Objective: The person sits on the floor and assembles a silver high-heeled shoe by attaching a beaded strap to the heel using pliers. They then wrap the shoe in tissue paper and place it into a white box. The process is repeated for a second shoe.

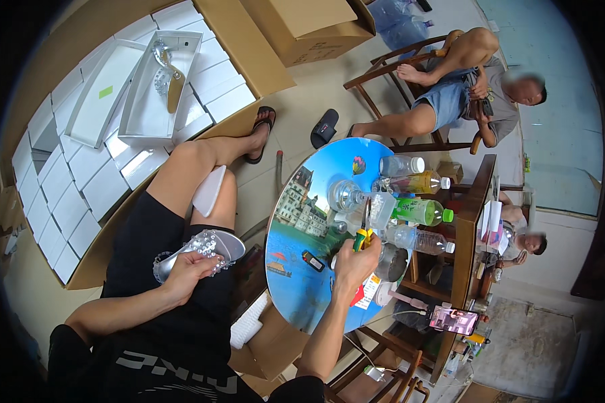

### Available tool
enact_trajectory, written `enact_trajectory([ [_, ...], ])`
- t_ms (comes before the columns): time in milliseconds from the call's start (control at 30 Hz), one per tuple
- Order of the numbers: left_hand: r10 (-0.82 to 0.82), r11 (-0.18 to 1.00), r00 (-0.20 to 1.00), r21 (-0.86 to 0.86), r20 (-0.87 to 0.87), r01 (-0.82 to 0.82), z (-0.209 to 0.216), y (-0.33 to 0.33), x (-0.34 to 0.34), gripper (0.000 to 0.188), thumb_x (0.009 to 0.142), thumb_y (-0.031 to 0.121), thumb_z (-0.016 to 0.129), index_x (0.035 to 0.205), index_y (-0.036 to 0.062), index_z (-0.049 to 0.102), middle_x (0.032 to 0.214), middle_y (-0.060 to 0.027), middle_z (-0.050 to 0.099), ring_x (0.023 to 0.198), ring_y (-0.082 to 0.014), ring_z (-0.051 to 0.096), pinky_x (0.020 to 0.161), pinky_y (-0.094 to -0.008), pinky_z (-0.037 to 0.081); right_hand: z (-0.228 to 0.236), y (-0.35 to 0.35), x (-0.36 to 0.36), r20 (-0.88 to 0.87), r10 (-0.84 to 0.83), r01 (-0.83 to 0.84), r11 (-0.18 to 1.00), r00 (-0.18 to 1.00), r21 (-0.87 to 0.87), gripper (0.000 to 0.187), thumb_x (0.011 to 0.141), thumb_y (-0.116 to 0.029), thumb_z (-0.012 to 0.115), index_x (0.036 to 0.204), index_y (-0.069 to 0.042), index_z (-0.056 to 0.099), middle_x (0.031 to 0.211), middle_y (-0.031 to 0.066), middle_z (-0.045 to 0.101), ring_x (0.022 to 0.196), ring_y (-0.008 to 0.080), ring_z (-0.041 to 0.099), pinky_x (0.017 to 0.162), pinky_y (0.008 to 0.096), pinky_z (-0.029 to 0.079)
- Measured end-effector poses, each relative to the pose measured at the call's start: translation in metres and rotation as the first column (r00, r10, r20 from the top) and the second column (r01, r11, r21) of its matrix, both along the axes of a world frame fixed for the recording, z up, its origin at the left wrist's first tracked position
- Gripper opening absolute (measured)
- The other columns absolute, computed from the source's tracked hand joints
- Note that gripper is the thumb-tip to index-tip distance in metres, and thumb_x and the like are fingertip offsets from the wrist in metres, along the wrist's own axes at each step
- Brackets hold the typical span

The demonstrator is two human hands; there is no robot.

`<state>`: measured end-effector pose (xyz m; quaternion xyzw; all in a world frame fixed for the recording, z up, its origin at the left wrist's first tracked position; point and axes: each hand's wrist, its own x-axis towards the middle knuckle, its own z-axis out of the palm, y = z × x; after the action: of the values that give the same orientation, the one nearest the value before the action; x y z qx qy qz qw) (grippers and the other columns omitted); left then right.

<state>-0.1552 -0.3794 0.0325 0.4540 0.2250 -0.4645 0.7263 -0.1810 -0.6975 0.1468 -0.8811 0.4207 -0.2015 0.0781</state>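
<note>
My left hand (187, 272) is closed on a silver sandal (228, 247) with a clear strap covered in shiny stones, held over my lap. Out over the round table (296, 252), my right hand (355, 263) grips pliers (362, 236) with yellow and green handles. Their metal jaws point at a small clear plastic container (381, 209), and I cannot tell whether they touch it. A similar stone-trimmed sandal (173, 94) lies in an open white shoebox (144, 127). A pale flat pad (210, 191) rests on my leg.
Several bottles, among them a green one (417, 211), crowd the table's far side beside a glass jar (345, 196). A black lighter-like item (312, 260) lies nearer. A large carton (238, 121) of white boxes stands left. Another person (444, 101) sits beyond the table.
</note>
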Motion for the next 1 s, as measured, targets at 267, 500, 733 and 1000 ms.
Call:
enact_trajectory([
  [267, 0.001, 1.0, 1.0, 0.008, -0.011, -0.001, -0.002, -0.001, -0.002, 0.015, 0.091, 0.014, 0.072, 0.096, -0.0009, 0.072, 0.092, -0.0058, 0.073, 0.076, -0.0034, 0.061, 0.068, -0.0173, 0.047, 0.0, -0.002, -0.003, 0.012, 0.002, -0.002, 1.0, 1.0, 0.005, 0.043, 0.076, -0.004, 0.065, 0.115, 0.01, 0.058, 0.105, 0.027, 0.062, 0.097, 0.0424, 0.061, 0.087, 0.0467, 0.048],
  [500, -0.011, 1.0, 1.0, -0.01, -0.015, 0.011, -0.002, 0.001, 0.0, 0.016, 0.092, 0.015, 0.072, 0.097, 0.0001, 0.072, 0.093, -0.0057, 0.073, 0.081, -0.0041, 0.063, 0.071, -0.0171, 0.048, -0.002, -0.002, -0.002, 0.007, -0.001, 0.001, 1.0, 1.0, 0.012, 0.043, 0.075, -0.004, 0.064, 0.115, 0.01, 0.058, 0.105, 0.0277, 0.062, 0.098, 0.0432, 0.06, 0.088, 0.0467, 0.048],
  [733, 0.002, 1.0, 1.0, 0.002, -0.01, -0.002, -0.004, 0.002, -0.001, 0.015, 0.093, 0.012, 0.069, 0.1, -0.001, 0.072, 0.095, -0.0062, 0.073, 0.083, -0.0042, 0.064, 0.073, -0.0179, 0.048, -0.006, -0.002, 0.001, 0.02, 0.016, -0.016, 1.0, 1.0, 0.009, 0.042, 0.076, -0.004, 0.063, 0.115, 0.01, 0.058, 0.106, 0.0274, 0.062, 0.099, 0.0429, 0.061, 0.089, 0.0466, 0.048],
  [1000, -0.046, 0.999, 0.999, -0.008, 0.018, 0.046, -0.006, 0.004, 0.0, 0.018, 0.094, 0.013, 0.067, 0.105, -0.0012, 0.072, 0.096, -0.0048, 0.072, 0.086, -0.0063, 0.066, 0.075, -0.0189, 0.051, -0.007, -0.002, 0.001, 0.008, 0.008, -0.008, 1.0, 1.0, 0.022, 0.042, 0.076, -0.004, 0.064, 0.115, 0.01, 0.058, 0.106, 0.0271, 0.062, 0.098, 0.0428, 0.061, 0.089, 0.0464, 0.048],
])
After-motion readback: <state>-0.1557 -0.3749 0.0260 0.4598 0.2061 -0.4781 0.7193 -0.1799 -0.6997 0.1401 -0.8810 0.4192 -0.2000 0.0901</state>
